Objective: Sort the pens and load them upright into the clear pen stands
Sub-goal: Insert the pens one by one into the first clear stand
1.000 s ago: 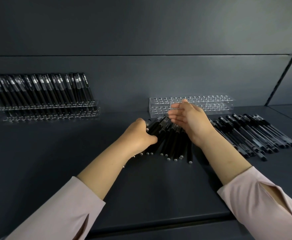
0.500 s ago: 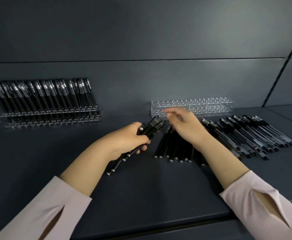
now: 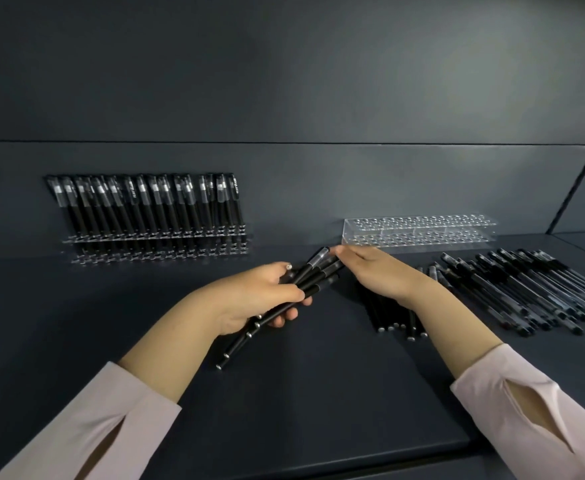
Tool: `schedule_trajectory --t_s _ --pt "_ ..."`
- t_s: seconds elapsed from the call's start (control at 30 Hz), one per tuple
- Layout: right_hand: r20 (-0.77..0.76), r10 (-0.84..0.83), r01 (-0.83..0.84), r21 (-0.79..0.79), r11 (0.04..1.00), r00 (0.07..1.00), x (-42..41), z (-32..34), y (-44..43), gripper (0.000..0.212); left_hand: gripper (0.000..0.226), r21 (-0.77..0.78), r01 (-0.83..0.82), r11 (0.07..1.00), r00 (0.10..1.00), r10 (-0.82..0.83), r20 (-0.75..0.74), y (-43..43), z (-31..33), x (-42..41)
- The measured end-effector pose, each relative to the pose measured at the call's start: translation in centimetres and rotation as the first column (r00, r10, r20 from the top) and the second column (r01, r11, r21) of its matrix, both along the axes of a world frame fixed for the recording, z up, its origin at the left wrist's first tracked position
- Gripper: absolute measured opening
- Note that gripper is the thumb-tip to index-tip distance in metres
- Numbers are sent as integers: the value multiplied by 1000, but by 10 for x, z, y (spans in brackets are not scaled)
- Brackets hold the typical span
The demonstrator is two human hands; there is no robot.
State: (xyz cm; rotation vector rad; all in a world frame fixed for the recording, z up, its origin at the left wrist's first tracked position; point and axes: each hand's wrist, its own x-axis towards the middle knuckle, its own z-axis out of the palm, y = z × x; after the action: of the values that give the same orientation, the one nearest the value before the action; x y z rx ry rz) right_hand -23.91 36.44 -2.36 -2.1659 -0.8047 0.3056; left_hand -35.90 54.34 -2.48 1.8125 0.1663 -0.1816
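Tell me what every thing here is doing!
Left stand, full of upright pens.
Right stand, empty.
Left hand, grips the bundle.
Bundle, slanted.
Right hand, straight fingers touch the bundle's caps.
Small pile, lying flat.
Big pile, lying flat.

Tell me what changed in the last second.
The left hand pulled a bundle of pens leftward off the middle pile and grips it. The right hand, open over the pile before, now touches the bundle's caps with its fingertips. The full stand, empty stand and right pile stayed put.
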Motion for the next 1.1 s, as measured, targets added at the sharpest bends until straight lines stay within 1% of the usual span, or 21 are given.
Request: schedule_trajectory --t_s 0.07,0.17,0.23,0.27,0.37,0.4,0.47,0.57,0.63,0.7,0.77,0.8,0.83,0.87,0.9,0.97,1.03,1.1 --pt "-21 11 -11 -9 1000 1000 -7 1 13 35 18 -38 -9 999 1000 9 -8 14 1 -8" --pt "-71 -10 8 -29 1000 997 -13 3 28 44 17 -109 -54 993 998 51 -33 38 2 -21" --pt "-85 -10 6 -50 999 996 -17 4 36 46 18 -167 -96 981 995 88 -54 55 2 -29" --pt "-56 8 -12 -80 997 998 -20 4 39 43 18 -189 -113 975 993 103 -64 63 2 -33" --pt "116 59 -33 -212 977 991 -27 2 52 30 18 -236 -166 957 984 146 -98 84 2 -41" --pt "148 56 -22 -225 974 987 -30 1 56 29 17 -240 -177 954 982 155 -108 90 1 -44" --pt "164 27 10 -225 974 986 -35 -2 65 28 16 -239 -187 953 979 160 -128 102 0 -48" --pt "214 -14 75 -281 957 977 -41 -6 80 27 16 -239 -202 950 974 169 -154 115 -1 -55" --pt "289 -47 138 -302 943 956 -45 -10 89 20 15 -247 -210 946 972 176 -155 124 -1 -61" --pt "323 -99 195 -279 940 941 -48 -13 95 10 14 -267 -203 942 975 169 -143 133 0 -67" --pt "276 -145 204 -199 958 950 -50 -15 96 6 16 -274 -196 941 978 168 -123 141 1 -74" --pt "225 -164 192 -109 975 960 -51 -15 96 6 17 -280 -205 938 977 180 -112 145 2 -77" --pt "165 -179 179 16 984 970 -52 -14 97 6 17 -294 -220 930 975 199 -101 149 2 -79" --pt "103 -193 176 155 972 976 -56 -13 98 7 16 -317 -237 918 971 219 -90 152 3 -80" --pt "42 -214 194 283 939 976 -58 -11 99 8 15 -342 -251 905 968 238 -81 154 3 -81" --pt "-69 -265 266 471 841 962 -62 -6 103 11 15 -384 -264 885 964 259 -67 158 5 -83" --pt "-136 -310 330 572 751 941 -65 -2 110 8 14 -412 -269 871 960 275 -45 158 5 -84" --pt "-137 -346 352 627 695 928 -68 4 120 6 12 -437 -270 858 956 292 -18 158 4 -84"
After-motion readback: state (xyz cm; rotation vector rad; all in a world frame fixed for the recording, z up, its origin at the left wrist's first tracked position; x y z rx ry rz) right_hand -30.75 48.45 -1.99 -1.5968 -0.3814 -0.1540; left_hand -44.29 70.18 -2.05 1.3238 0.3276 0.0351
